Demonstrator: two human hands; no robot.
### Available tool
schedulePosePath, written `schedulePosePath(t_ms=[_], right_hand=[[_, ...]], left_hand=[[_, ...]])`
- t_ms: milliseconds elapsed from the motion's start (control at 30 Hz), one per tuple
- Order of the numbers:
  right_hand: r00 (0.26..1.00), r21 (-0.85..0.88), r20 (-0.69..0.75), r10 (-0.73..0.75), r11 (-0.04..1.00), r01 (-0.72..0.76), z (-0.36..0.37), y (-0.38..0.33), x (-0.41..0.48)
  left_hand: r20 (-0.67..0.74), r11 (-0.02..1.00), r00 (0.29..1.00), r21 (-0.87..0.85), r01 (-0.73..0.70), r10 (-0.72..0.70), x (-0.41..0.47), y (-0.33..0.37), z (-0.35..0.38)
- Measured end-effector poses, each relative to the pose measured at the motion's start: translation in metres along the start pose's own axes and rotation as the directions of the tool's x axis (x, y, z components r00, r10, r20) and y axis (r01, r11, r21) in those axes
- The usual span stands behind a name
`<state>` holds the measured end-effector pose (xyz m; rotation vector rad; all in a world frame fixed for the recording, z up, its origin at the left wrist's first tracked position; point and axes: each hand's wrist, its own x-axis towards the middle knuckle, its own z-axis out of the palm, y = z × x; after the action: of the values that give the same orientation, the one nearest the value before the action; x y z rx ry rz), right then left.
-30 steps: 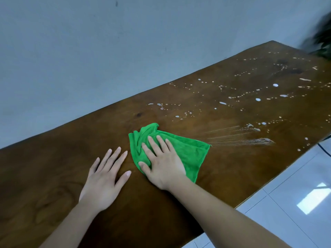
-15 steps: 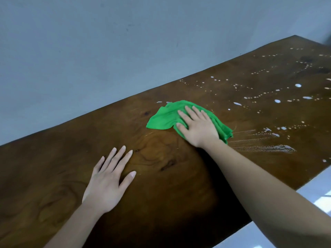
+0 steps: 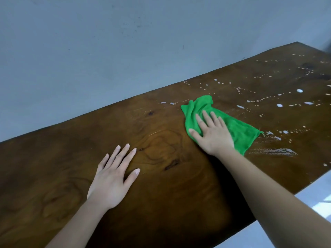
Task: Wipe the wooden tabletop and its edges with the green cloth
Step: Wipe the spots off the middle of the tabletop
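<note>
A dark wooden tabletop [image 3: 161,203] runs from the lower left to the upper right. The green cloth [image 3: 240,131] lies crumpled on it right of the middle. My right hand [image 3: 213,135] lies flat on the cloth, fingers spread, pressing it onto the wood. My left hand [image 3: 114,178] rests palm down on bare wood to the left, fingers apart, holding nothing. White droplets [image 3: 279,105] dot the right part of the tabletop, and wet streaks [image 3: 272,151] lie just right of the cloth.
A plain grey-blue wall [image 3: 125,51] stands directly behind the table's far edge. White tiled floor [image 3: 320,203] shows past the near edge at the lower right.
My right hand slid the cloth away from me and to the right, from beside my left hand toward the far edge, then a little back. My left hand stayed flat in place.
</note>
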<state>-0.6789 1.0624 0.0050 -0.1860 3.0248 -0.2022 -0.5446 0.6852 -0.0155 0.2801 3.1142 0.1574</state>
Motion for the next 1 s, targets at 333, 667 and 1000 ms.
schedulePosePath(t_ms=[333, 667, 1000], right_hand=[[0.904, 0.022, 0.036, -0.426, 0.905, 0.425, 0.030, -0.165, 0.008], [0.931, 0.045, 0.053, -0.360, 0.933, 0.358, 0.009, -0.152, 0.117], [0.999, 0.070, -0.036, -0.012, 0.997, 0.015, -0.014, -0.030, 0.184]], left_hand=[[-0.021, 1.000, 1.000, -0.007, 0.005, -0.005, 0.004, -0.001, 0.003], [-0.034, 1.000, 0.999, -0.004, -0.004, 0.004, 0.037, -0.027, 0.001], [-0.041, 1.000, 0.999, 0.003, -0.012, 0.012, 0.066, -0.043, 0.000]])
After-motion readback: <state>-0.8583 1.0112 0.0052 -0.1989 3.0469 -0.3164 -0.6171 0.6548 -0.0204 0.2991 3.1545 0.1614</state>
